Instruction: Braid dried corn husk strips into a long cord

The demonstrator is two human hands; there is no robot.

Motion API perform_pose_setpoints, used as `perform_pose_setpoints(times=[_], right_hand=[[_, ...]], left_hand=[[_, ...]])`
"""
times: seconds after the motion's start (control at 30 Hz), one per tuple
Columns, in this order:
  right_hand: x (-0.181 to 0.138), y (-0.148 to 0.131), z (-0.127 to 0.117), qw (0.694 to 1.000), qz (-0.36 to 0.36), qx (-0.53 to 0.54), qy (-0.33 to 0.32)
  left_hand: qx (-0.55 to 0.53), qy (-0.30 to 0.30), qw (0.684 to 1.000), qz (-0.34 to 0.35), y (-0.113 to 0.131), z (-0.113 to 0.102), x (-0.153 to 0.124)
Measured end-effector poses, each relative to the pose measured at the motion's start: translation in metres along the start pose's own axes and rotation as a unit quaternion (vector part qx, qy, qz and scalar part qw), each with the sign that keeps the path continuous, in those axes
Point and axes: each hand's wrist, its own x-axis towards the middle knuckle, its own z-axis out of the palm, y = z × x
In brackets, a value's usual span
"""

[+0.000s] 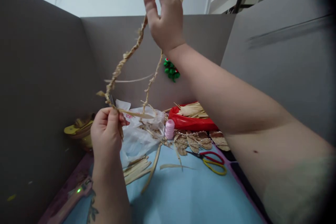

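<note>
My left hand [107,131] is low at the left, its fingers pinched on the lower end of a braided straw cord [126,56]. The cord rises in a loop to my right hand [165,14], which is raised high near the top edge. The right hand's fingers reach up along the cord; whether they grip it I cannot tell, as the fingertips are cut off. A second strand of the cord [153,77] hangs down from the right hand toward the table.
On the light blue mat [183,192] lie loose straw strips [136,169], red and yellow scissors [212,161], a pink thread spool [169,128], a clear plastic bag [139,133], woven straw leaves [199,141], and a red bag of straw [191,119]. Grey partition walls [39,77] enclose the space.
</note>
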Motion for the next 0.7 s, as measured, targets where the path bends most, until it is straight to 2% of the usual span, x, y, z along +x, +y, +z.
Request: perform_pose_setpoints(times=[0.03, 0.07, 0.13, 0.2, 0.23, 0.27, 0.33, 0.43, 0.5, 0.57, 0.63, 0.7], right_hand=[[0.000, 0.000, 0.001, 1.000, -0.019, -0.005, -0.010], [-0.007, 0.001, 0.003, 0.998, -0.017, 0.005, -0.055], [-0.041, 0.008, 0.012, 0.975, 0.048, 0.035, -0.215], [-0.093, 0.017, 0.023, 0.909, 0.132, 0.078, -0.389], [-0.121, 0.023, 0.028, 0.868, 0.171, 0.101, -0.455], [-0.147, 0.028, 0.031, 0.838, 0.210, 0.117, -0.490], [-0.193, 0.036, 0.034, 0.798, 0.281, 0.141, -0.515], [-0.235, 0.035, 0.036, 0.809, 0.325, 0.132, -0.472], [-0.250, 0.024, 0.040, 0.828, 0.266, 0.128, -0.477], [-0.260, 0.007, 0.048, 0.841, 0.162, 0.129, -0.499], [-0.268, -0.013, 0.058, 0.817, 0.098, 0.128, -0.553], [-0.273, -0.030, 0.070, 0.772, 0.078, 0.095, -0.623]], left_hand=[[0.001, 0.003, 1.000, 0.002, 0.001, -0.001, 0.000], [-0.001, 0.005, 1.000, 0.001, 0.002, -0.003, 0.001], [-0.004, 0.004, 1.000, -0.013, -0.002, -0.005, 0.003], [0.009, 0.003, 0.999, -0.038, -0.011, -0.008, 0.008], [0.020, 0.005, 0.998, -0.051, -0.016, -0.011, 0.011], [0.031, 0.012, 0.998, -0.060, -0.022, -0.014, 0.014], [0.044, 0.034, 0.996, -0.074, -0.030, -0.022, 0.020], [0.030, 0.056, 0.995, -0.075, -0.032, -0.031, 0.026], [0.010, 0.058, 0.996, -0.063, -0.026, -0.031, 0.025], [-0.007, 0.052, 0.998, -0.044, -0.016, -0.028, 0.022], [-0.018, 0.032, 0.999, -0.026, -0.007, -0.022, 0.017], [-0.023, 0.012, 1.000, -0.009, 0.001, -0.016, 0.012]])
